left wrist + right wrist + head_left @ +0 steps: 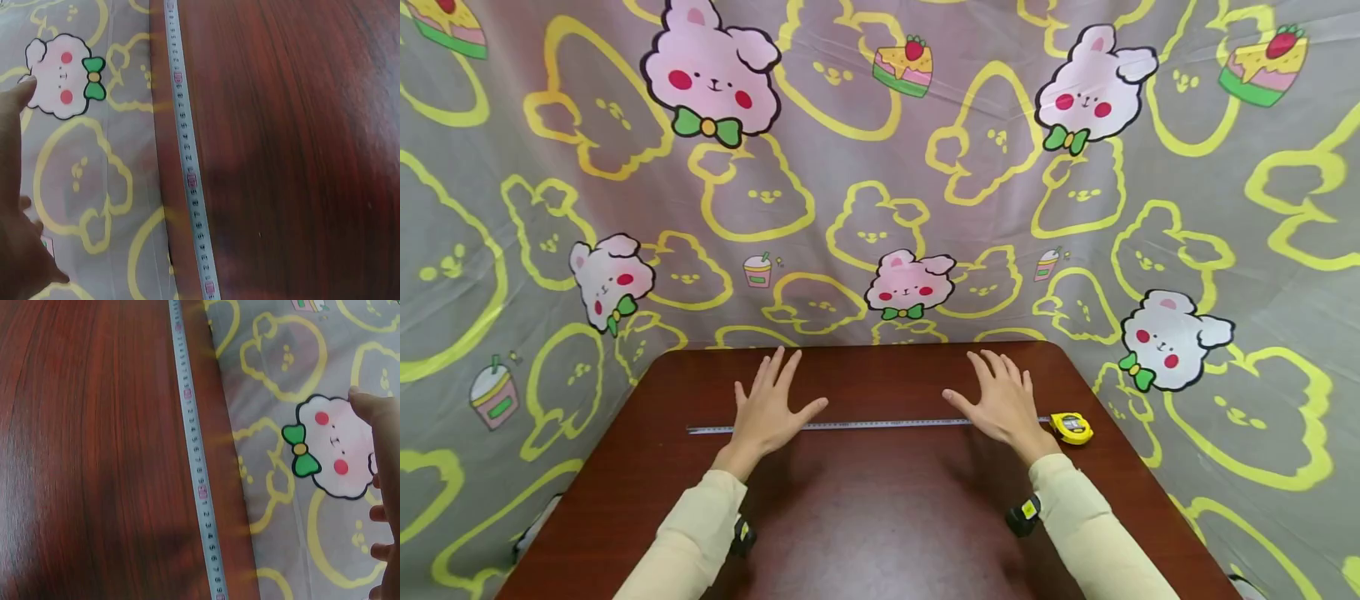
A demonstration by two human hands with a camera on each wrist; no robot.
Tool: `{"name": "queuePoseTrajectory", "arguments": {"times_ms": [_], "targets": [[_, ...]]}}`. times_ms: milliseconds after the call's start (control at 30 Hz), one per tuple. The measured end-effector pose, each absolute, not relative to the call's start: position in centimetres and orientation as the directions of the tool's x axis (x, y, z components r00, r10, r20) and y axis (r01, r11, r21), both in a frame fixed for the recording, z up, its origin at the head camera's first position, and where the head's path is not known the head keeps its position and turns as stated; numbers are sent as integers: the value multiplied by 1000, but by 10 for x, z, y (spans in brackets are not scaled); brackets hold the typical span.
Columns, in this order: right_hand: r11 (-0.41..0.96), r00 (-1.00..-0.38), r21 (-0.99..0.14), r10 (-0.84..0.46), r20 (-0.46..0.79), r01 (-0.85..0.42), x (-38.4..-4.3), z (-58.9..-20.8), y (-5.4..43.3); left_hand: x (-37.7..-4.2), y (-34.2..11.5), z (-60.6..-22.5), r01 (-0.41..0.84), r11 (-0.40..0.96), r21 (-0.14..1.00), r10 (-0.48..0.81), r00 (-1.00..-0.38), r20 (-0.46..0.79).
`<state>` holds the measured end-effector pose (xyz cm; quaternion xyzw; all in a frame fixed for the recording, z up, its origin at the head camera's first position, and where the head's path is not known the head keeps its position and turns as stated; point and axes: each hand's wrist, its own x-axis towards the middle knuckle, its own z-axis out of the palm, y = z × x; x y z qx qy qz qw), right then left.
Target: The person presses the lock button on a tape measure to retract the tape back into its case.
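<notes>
A tape measure with a yellow case [1072,427] lies at the right of the table, its silver blade [887,424] drawn out leftward across the wood. Over the blade's left part hovers my left hand [767,421], fingers spread and holding nothing. My right hand [1006,404] is likewise spread above the right part, just left of the case. In the left wrist view the blade [187,150] shows numbered marks, with my left hand [19,200] at the left edge. The right wrist view has the blade [197,462] too, and my right hand [384,481] at the right edge.
The reddish-brown table [880,517] has rounded far corners. A grey curtain [865,167] printed with yellow outlines and white rabbits hangs behind it and along both sides. Dark wrist devices sit under both sleeves [700,517].
</notes>
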<state>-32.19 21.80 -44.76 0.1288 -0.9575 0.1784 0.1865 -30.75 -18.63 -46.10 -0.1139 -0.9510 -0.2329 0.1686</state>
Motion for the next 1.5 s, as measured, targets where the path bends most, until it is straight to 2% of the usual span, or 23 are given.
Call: {"name": "queuePoseTrajectory", "arguments": {"times_ms": [200,400,567,967,1500], "targets": [[890,-868,-313,-159,470,-332,-324,-452,229,-309,-206,-464,343,833,434,120,-878,464],[885,-814,-309,-122,568,-349,-324,-459,247,-309,-219,-471,398,803,445,100,-825,556],[889,-790,-306,-94,605,-341,-324,-464,262,-310,-228,-475,418,784,459,84,-804,589],[896,-805,-337,-38,592,-290,-326,-472,287,-306,-258,-488,376,763,526,11,-821,571],[902,-821,-353,-3,570,-248,-320,-486,313,-303,-285,-505,304,783,542,-60,-831,553]]}}
